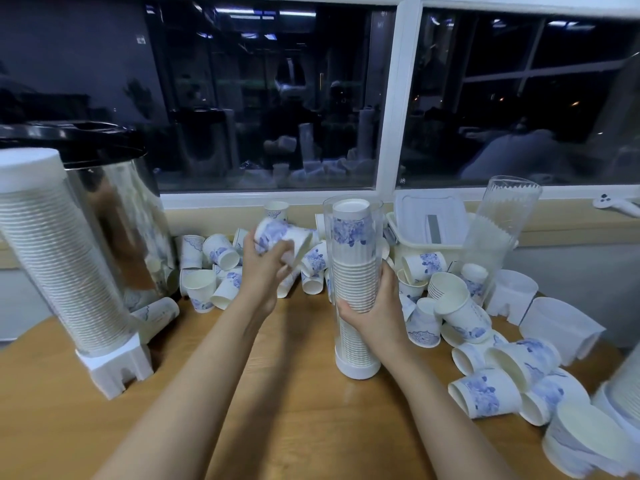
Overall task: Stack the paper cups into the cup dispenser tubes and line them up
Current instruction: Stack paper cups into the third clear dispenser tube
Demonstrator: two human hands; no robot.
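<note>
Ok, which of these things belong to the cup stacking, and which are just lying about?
Job: paper cup in the left hand; centre dispenser tube, gripped by the right hand; loose paper cups; full tube at left; empty tube at right.
Lying about: metal urn; plastic basket; white controller on the sill.

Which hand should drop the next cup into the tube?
Left. The left hand holds a cup, tilted beside the tube's open top; the right hand grips the tube, steadying it.
</note>
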